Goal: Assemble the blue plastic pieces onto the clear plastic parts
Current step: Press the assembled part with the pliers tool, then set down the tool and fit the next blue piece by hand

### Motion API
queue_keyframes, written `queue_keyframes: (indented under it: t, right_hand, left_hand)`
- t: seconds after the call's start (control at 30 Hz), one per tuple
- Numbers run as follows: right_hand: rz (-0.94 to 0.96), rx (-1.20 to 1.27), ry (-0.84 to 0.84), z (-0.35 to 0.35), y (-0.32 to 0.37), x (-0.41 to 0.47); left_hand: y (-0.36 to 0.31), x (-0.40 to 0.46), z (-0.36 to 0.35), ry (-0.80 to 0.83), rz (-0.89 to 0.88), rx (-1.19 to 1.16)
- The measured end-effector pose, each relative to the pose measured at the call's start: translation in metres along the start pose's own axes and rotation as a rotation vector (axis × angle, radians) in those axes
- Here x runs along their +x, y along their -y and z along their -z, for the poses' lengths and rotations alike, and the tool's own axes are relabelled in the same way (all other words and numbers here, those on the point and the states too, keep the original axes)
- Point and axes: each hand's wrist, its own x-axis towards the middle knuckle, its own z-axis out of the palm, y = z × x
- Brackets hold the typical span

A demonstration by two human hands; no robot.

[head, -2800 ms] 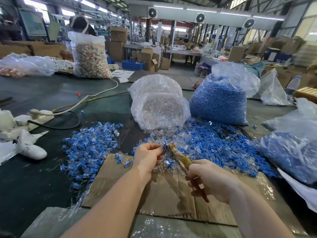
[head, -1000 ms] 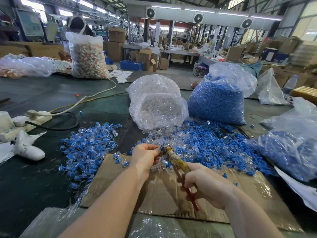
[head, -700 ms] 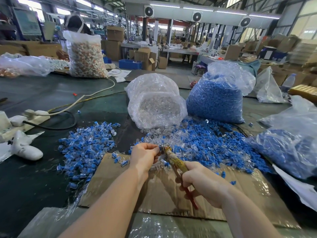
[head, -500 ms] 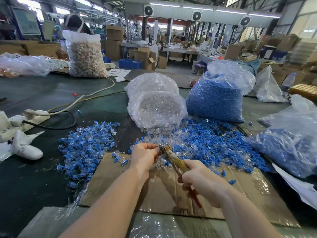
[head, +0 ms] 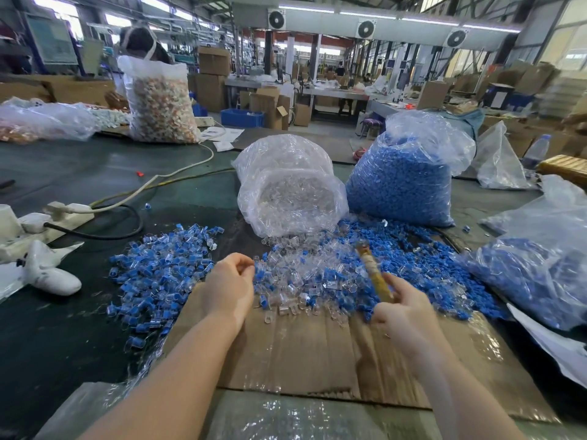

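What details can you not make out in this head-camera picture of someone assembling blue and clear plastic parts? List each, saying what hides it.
- Left hand: whether its curled fingertips pinch a part; the hand's back hides it.
- Tool in the right hand: its tip is motion-blurred and its lower end is hidden by the hand.
- Pile of finished pieces: single fits too small to judge.
- Right-edge bag: cut off by the frame.

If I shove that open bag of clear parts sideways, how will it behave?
The bag of clear parts would probably sag rather than slide stiffly; its thin film is crumpled. It lies tipped with its mouth toward the loose pile, so more pieces would likely spill. Seems light.
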Motion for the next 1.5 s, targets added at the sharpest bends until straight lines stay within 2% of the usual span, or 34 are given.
queue_keyframes:
  t: [0.1, 0.17, 0.27, 0.33, 0.43, 0.63, 0.73, 0.8, 0.87, 0.97, 1.07, 1.37, 1.5]
  right_hand:
    - [-0.02, -0.389, -0.242, 0.021, -0.022, 0.023]
    - [-0.057, -0.567, -0.305, 0.031, -0.032, 0.034]
    - [-0.091, -0.686, -0.325, 0.042, -0.041, 0.042]
    - [-0.088, -0.774, -0.324, 0.047, -0.047, 0.047]
    - [-0.078, -0.862, -0.316, 0.048, -0.054, 0.05]
    - [-0.114, -0.932, -0.249, 0.05, -0.053, 0.048]
    - [-0.028, -0.924, -0.348, 0.046, -0.046, 0.039]
    - [0.143, -0.897, -0.429, 0.042, -0.041, 0.032]
    - [0.213, -0.928, -0.405, 0.038, -0.038, 0.026]
    - [0.129, -1.019, -0.298, 0.033, -0.036, 0.024]
    - [0.072, -1.0, -0.282, 0.03, -0.034, 0.025]
    - [0.141, -0.89, -0.371, 0.018, -0.032, 0.024]
    - [0.207, -0.915, -0.337, 0.009, -0.031, 0.02]
  left_hand:
    - [0.021, 0.008, 0.013, -0.082, -0.095, 0.293]
    - [0.033, 0.011, 0.018, -0.094, -0.098, 0.425]
    - [0.041, 0.011, 0.019, -0.051, -0.06, 0.566]
    - [0.039, 0.007, 0.015, -0.063, -0.059, 0.569]
    - [0.03, -0.001, 0.006, -0.086, -0.115, 0.431]
    - [0.007, -0.03, -0.021, -0.012, -0.358, 0.151]
    - [-0.001, -0.042, -0.036, 0.047, -0.422, 0.111]
    - [-0.003, -0.047, -0.044, 0.079, -0.436, 0.129]
    - [-0.003, -0.049, -0.05, 0.093, -0.449, 0.151]
    - [-0.003, -0.052, -0.056, 0.096, -0.459, 0.15]
    - [0.001, -0.053, -0.061, 0.119, -0.466, 0.177]
    - [0.01, -0.056, -0.064, 0.118, -0.496, 0.242]
    - [0.012, -0.058, -0.063, 0.121, -0.512, 0.264]
